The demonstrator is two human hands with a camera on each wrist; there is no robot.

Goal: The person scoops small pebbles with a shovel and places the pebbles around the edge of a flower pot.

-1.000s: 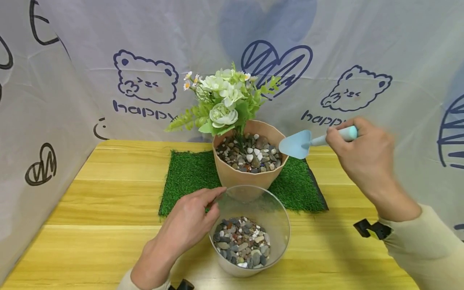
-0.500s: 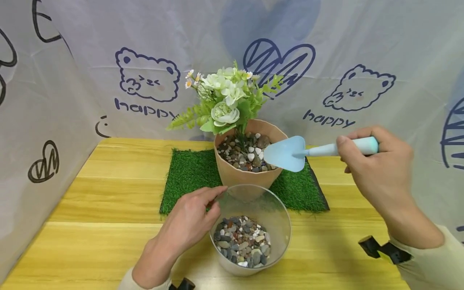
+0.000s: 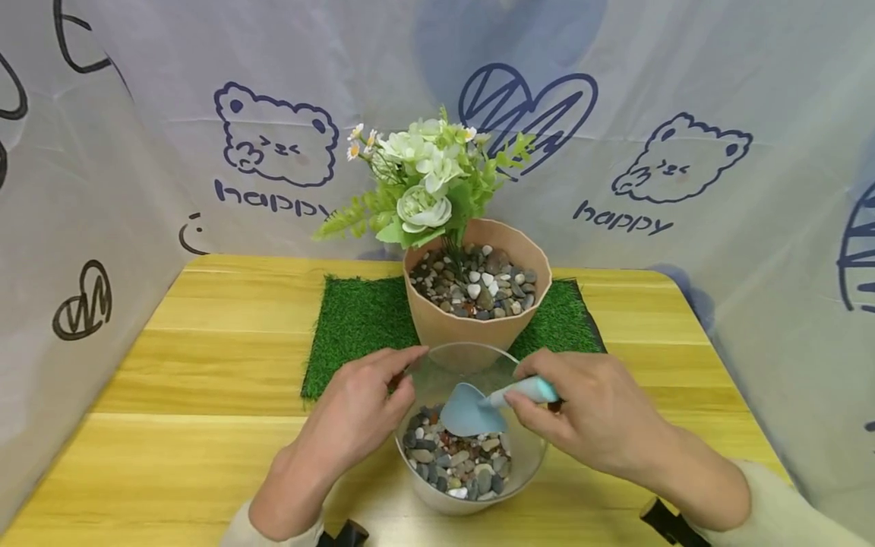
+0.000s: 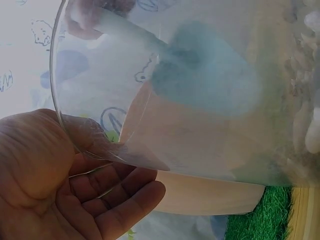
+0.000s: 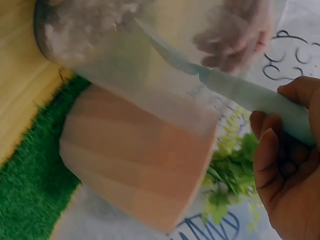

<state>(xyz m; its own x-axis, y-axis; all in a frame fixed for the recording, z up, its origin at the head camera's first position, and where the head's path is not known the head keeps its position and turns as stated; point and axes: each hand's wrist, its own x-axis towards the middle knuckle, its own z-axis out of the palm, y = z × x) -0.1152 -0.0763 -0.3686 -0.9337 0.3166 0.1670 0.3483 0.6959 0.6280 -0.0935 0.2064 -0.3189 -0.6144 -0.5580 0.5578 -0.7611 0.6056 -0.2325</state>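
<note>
In the head view, my right hand (image 3: pixel 595 410) grips the handle of a light blue hand trowel (image 3: pixel 472 414), its blade inside a clear plastic bucket (image 3: pixel 444 503) just above the pebbles (image 3: pixel 454 463). The blade looks bare of stones. My left hand (image 3: pixel 355 410) holds the bucket's left rim, thumb and fingers on either side of the wall in the left wrist view. Right behind the bucket stands a peach flower pot (image 3: pixel 437 315) with pebbles around the stems of white-green flowers (image 3: pixel 424 182). Through the bucket wall, the trowel blade (image 4: pixel 205 75) appears hazy.
A green artificial turf mat (image 3: pixel 362 319) lies under the flower pot on the yellow wooden table (image 3: pixel 219 365). White printed cloth (image 3: pixel 383 68) hangs close behind the table and along its sides.
My right hand has brought the trowel from beside the flower pot, over its right rim, then down and toward me into the bucket. The left hand stays on the rim.
</note>
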